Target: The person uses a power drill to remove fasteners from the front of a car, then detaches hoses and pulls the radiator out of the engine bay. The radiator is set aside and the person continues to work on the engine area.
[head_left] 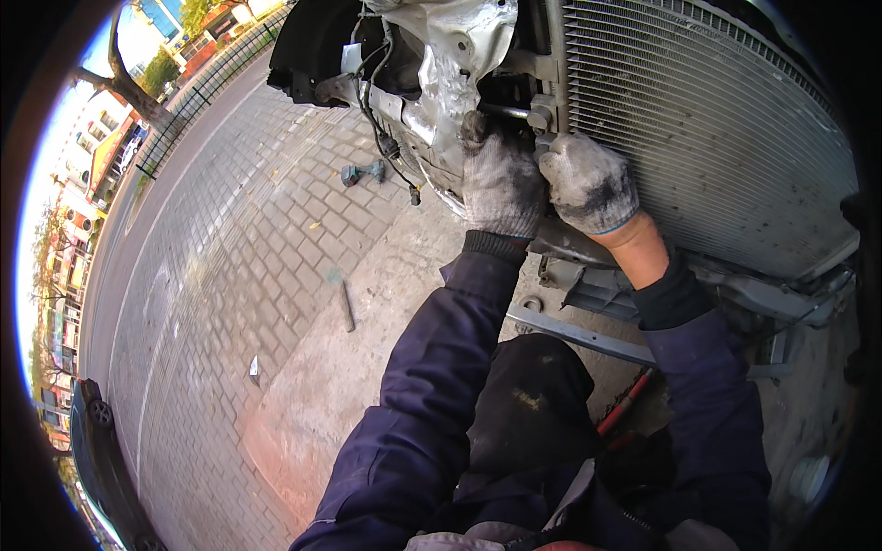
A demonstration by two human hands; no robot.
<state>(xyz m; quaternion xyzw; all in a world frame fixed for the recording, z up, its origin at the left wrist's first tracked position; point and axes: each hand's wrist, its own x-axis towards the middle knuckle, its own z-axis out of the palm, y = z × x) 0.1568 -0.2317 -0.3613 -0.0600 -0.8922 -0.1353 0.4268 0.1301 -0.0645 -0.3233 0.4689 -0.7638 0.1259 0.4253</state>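
Note:
Both my hands wear dirty white knit gloves and are together at the front of a stripped car. My left hand point(503, 182) is closed beside the crumpled silver body metal point(448, 87); its fingers are partly hidden, and what they grip does not show. Right beside it, my right hand point(590, 184) is curled into a fist at the lower left edge of the finned radiator point(703, 119). Anything inside that fist is hidden. Just above the hands, a metal pipe fitting point(540, 116) sticks out next to the radiator's side.
Loose black wiring point(375, 115) hangs left of my hands. On the paving lie a cordless power tool point(363, 173) and a hammer point(346, 306). A curved metal bar point(588, 340) and a red rod point(627, 402) are low by my knee. A dark car point(103, 459) stands far left.

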